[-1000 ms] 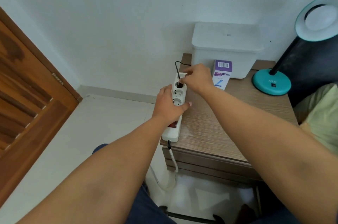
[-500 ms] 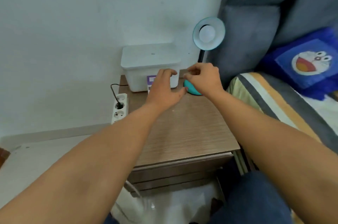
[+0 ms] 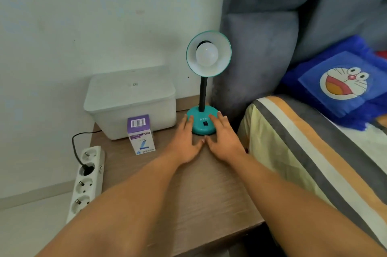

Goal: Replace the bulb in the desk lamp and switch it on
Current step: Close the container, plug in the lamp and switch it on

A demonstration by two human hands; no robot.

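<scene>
Your left hand (image 3: 185, 145) and right hand (image 3: 223, 141) lay flat on the worktop (image 3: 188, 194), one on each side of the teal base (image 3: 202, 121) of the desk lamp (image 3: 204, 89), which stood at the far right corner against the grey headboard (image 3: 261, 47). Neither grip had closed on anything — the fingers were stretched out, their tips resting on the flanks of the base, apparently to steady it so it would not slide under a press. The black rocker switch (image 3: 205, 124) sat exposed on the front of the base, between your two hands and untouched. A white bulb (image 3: 207, 53) was seated in the shade (image 3: 208, 53), which faced you; it looked unlit. The bulb box (image 3: 140, 134) stood upright beside the white lidded container (image 3: 130, 101) near the far edge, clear of your reach. At the left edge the power strip (image 3: 87, 181) overhung the worktop, a black plug (image 3: 87, 168) pushed into its second socket — presumably the lamp's lead. By this layout the fitting appeared done and the switching remained.
</scene>
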